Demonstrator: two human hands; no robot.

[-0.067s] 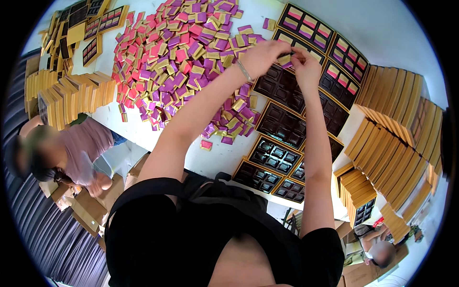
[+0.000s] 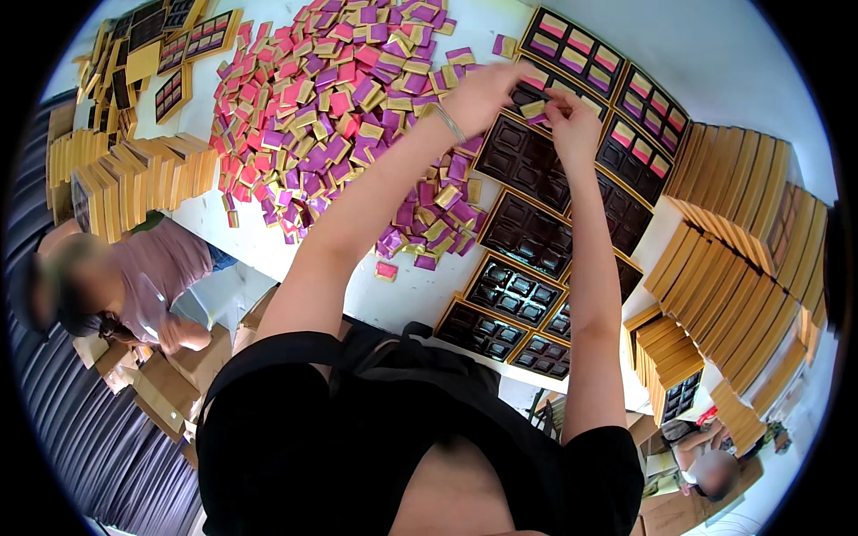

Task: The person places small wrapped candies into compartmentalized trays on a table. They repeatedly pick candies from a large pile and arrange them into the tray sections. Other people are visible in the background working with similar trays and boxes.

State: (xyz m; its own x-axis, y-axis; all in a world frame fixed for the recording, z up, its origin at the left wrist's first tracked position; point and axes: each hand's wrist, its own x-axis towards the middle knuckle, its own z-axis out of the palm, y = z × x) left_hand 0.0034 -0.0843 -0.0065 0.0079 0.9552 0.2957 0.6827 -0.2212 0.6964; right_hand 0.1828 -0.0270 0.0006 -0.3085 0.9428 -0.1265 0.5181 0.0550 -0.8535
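My right hand (image 2: pixel 575 123) is closed in a pinch by a small purple-and-gold wrapped square (image 2: pixel 535 111), over a black compartment tray (image 2: pixel 581 96) with a gold rim. Just left of it, my left hand (image 2: pixel 483 98) is slightly blurred; its fingers look apart at the tray's left end, and nothing shows in them. A pink-and-gold square (image 2: pixel 535 77) sits in that tray near the left fingertips. Beyond stands a tray (image 2: pixel 572 49) filled with pink and purple squares. A large heap of wrapped squares (image 2: pixel 349 116) spreads left of my hands.
Bare black trays (image 2: pixel 525 230) run toward me along the table. Part-filled trays (image 2: pixel 635 154) lie to the right. Stacked gold-edged boxes (image 2: pixel 715 277) line the right side, with more stacks (image 2: pixel 143 179) at the left. A person (image 2: pixel 161 286) works at the left; another (image 2: pixel 706 460) is at lower right.
My left hand has drawn slightly left and away from the purple-and-gold square and from my right hand. The right hand has stayed almost still.
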